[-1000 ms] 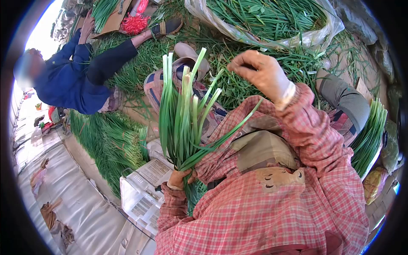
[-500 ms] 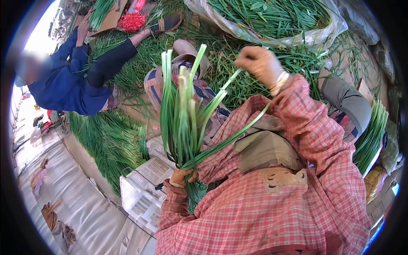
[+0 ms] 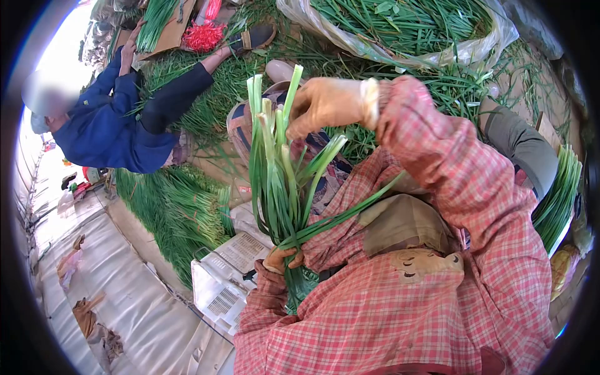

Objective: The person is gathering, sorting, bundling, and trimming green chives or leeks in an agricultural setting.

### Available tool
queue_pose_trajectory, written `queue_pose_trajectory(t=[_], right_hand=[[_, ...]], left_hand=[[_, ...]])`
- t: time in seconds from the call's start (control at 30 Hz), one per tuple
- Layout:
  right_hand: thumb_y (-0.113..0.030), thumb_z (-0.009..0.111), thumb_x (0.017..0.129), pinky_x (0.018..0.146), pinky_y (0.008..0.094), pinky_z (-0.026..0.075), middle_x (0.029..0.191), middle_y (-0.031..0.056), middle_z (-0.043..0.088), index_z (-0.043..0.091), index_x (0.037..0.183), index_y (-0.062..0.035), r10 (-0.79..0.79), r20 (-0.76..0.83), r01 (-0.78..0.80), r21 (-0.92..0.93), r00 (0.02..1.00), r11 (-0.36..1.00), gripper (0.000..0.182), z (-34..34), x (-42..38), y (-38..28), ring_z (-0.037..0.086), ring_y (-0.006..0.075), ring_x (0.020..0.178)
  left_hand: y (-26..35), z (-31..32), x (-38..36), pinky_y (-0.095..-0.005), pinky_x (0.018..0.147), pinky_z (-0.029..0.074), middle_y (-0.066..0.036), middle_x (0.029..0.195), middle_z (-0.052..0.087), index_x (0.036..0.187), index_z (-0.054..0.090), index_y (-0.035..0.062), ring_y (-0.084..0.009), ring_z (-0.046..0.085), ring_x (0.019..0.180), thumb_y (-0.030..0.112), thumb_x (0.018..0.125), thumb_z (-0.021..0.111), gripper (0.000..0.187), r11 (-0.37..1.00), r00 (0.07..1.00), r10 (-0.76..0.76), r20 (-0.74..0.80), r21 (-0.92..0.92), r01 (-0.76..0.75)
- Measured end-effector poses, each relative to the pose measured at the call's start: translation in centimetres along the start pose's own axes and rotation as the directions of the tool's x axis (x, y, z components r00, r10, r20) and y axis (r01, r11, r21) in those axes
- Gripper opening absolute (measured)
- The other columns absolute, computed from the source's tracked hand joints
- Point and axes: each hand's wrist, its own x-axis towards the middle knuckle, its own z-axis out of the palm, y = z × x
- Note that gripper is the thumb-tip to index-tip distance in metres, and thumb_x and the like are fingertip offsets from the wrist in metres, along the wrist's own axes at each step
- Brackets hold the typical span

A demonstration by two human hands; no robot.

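Observation:
My left hand [image 3: 282,259], gloved, is wrapped round the lower part of a bunch of green stalks [image 3: 278,187]. Their pale cut ends point up and spread apart, and a few stalks slant off to the right. My right hand [image 3: 328,106], in a tan glove with a white cuff, is beside the pale ends at the top of the bunch. Its fingers are bent and blurred, and whether they grip a stalk cannot be made out.
A person in blue [image 3: 112,134] sits at the upper left. A pile of stalks [image 3: 175,212] lies by a white plastic crate [image 3: 222,284]. A plastic-lined heap of greens [image 3: 406,31] is at the top, a red string bundle [image 3: 203,36] left of it.
My right hand has moved left, from the end of a slanting stalk to the tops of the bunch. My left hand still holds the bunch. The whole view has shifted slightly.

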Motion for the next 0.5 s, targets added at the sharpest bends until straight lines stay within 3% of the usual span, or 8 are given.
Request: queue_pose_trajectory(t=[0.13,0.2,0.3,0.33,0.37,0.4,0.43,0.5], right_hand=[[-0.021,0.062,0.074,0.06,0.0236,0.047,0.076,0.0034,0.063,0.063,0.085,-0.0024,0.068,-0.066,-0.047,0.268,0.996,0.962,0.021,1.6,-0.4,0.3,0.057,0.0108,0.064],[-0.016,0.062,0.074,0.059,0.0234,0.042,0.074,0.0035,0.06,0.062,0.083,-0.0021,0.126,-0.249,0.005,0.466,0.96,0.885,0.017,1.5,-2.1,1.3,0.054,0.0098,0.065],[-0.018,0.058,0.077,0.056,0.0221,0.037,0.066,-0.0008,0.051,0.059,0.079,-0.0059,0.151,-0.586,0.241,0.536,0.796,0.809,0.013,-3.7,-7.1,3.8,0.045,0.0083,0.059],[-0.019,0.058,0.077,0.054,0.0236,0.036,0.065,-0.0022,0.05,0.059,0.077,-0.0068,0.184,-0.765,0.274,0.428,0.618,0.861,0.012,-5.8,-9.4,4.4,0.044,0.0078,0.058],[-0.023,0.059,0.074,0.064,0.0253,0.041,0.082,0.0019,0.057,0.061,0.081,-0.0075,0.017,-0.809,-0.084,-0.04,0.587,0.996,0.017,-9.8,-13.4,6.4,0.052,0.0132,0.07],[-0.023,0.059,0.074,0.067,0.0276,0.042,0.087,0.0039,0.059,0.061,0.084,-0.0085,0.092,-0.867,-0.532,-0.214,0.49,0.819,0.018,-11.4,-15.4,5.4,0.055,0.0171,0.075],[-0.023,0.06,0.073,0.069,0.0298,0.044,0.092,0.0059,0.06,0.062,0.086,-0.0095,0.096,-0.925,-0.854,-0.294,0.367,0.43,0.019,-12.3,-16.4,4.1,0.057,0.021,0.08],[-0.025,0.06,0.073,0.072,0.0328,0.045,0.092,0.0079,0.061,0.062,0.089,-0.0101,-0.28,-0.794,-0.751,-0.605,0.54,0.266,0.021,-10.8,-15.7,1.6,0.057,0.0248,0.085]], left_hand=[[-0.2,0.1,0.0,-0.0268,0.042,0.031,-0.011,0.057,0.052,0.106,0.051,-0.0015,-0.0152,0.041,0.04,0.02,0.076,0.059,0.037,1.0,0.999,-0.009,-0.038,0.005,0.009],[-0.6,-0.9,0.2,-0.0273,0.042,0.031,-0.012,0.059,0.053,0.106,0.051,-0.0019,-0.0162,0.042,0.04,0.02,0.076,0.06,0.038,1.0,1.0,0.005,0.011,-0.002,-0.005],[-0.8,-0.9,0.2,-0.0279,0.041,0.033,-0.014,0.063,0.056,0.104,0.052,-0.0025,-0.0178,0.045,0.04,0.02,0.076,0.06,0.037,1.0,1.0,0.011,-0.011,-0.005,-0.011],[-1.0,-1.3,0.2,-0.028,0.041,0.033,-0.015,0.064,0.057,0.104,0.052,-0.0029,-0.0181,0.045,0.041,0.02,0.076,0.06,0.037,1.0,1.0,0.002,-0.004,-0.018,-0.002],[-1.2,-2.0,0.3,-0.028,0.041,0.034,-0.016,0.065,0.058,0.103,0.052,-0.0032,-0.0184,0.046,0.041,0.019,0.076,0.06,0.037,1.0,1.0,-0.006,0.002,-0.031,0.006],[-1.4,-2.3,0.2,-0.0281,0.042,0.034,-0.016,0.067,0.059,0.103,0.052,-0.0036,-0.0187,0.047,0.041,0.019,0.075,0.06,0.036,0.999,1.0,-0.013,0.006,-0.041,0.013],[-1.5,-2.1,0.3,-0.0282,0.042,0.034,-0.016,0.067,0.059,0.102,0.052,-0.0039,-0.0188,0.047,0.041,0.019,0.075,0.06,0.036,0.999,1.0,-0.005,-0.003,-0.046,0.005],[-0.9,-1.4,0.4,-0.0285,0.042,0.035,-0.016,0.068,0.059,0.099,0.053,-0.0045,-0.0191,0.047,0.041,0.018,0.075,0.06,0.034,0.999,1.0,-0.002,-0.016,-0.042,0.002]])
